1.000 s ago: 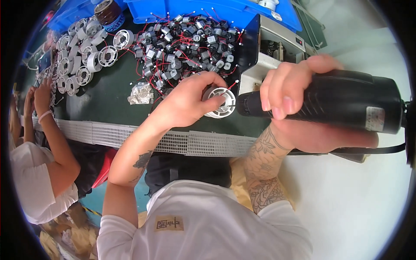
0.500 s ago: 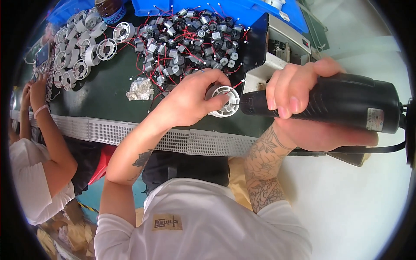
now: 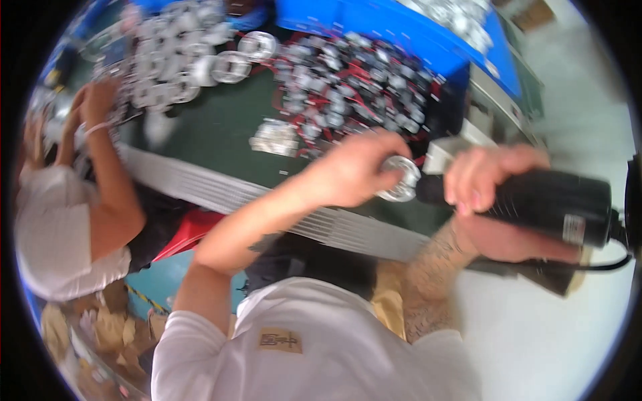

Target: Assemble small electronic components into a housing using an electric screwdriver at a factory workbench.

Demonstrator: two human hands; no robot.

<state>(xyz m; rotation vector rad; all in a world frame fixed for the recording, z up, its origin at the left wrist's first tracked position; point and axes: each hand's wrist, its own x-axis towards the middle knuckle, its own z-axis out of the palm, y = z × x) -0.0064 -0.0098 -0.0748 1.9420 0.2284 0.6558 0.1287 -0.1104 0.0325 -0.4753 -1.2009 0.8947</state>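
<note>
My left hand (image 3: 361, 167) grips a round white plastic housing (image 3: 403, 179) by its side, its open spoked face turned toward the right. In my right hand (image 3: 491, 197) is a black electric screwdriver (image 3: 548, 204), lying nearly level with its nose pointing left at the housing. The nose is at or very near the housing; blur hides whether the bit touches it. Just beyond my left hand spreads a heap of small motors (image 3: 354, 87) with red wires. A crumpled silvery piece (image 3: 274, 137) lies left of that heap, on the dark green table (image 3: 221, 140).
More white housings (image 3: 231, 67) stand clustered at the far left. Blue bins (image 3: 374, 23) line the back. A grey metal machine (image 3: 485, 100) stands beyond my right hand. A perforated strip (image 3: 334, 226) edges the table. Another person's hands (image 3: 93, 107) work at the left.
The view has swung, so the whole scene appears shifted and blurred. My hands keep hold of the housing and the screwdriver, which stay close together.
</note>
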